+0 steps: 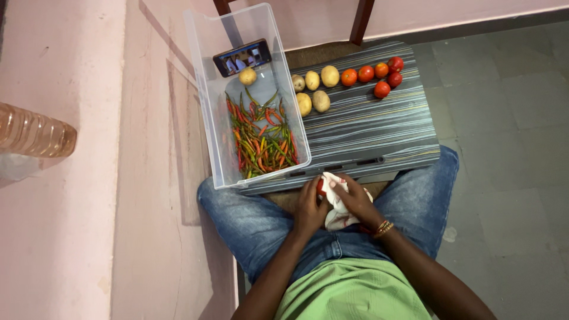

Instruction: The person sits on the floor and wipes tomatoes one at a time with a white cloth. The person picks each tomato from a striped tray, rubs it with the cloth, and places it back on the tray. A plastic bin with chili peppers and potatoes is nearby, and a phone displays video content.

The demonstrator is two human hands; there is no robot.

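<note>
I sit with my legs under a low striped table (367,130). My left hand (309,207) grips a red tomato (320,187), only partly visible between the fingers. My right hand (354,199) presses a white cloth (336,208) with red marks against it, just below the table's near edge. Several red tomatoes (382,72) lie in a group at the far right of the table. Several pale potatoes (314,89) lie to their left.
A clear plastic bin (204,89) stands on the table's left, holding many red and green chillies (261,136), one potato (248,76) and a phone (242,57). A plastic bottle (32,131) lies at the far left. Chair legs (361,21) stand beyond the table.
</note>
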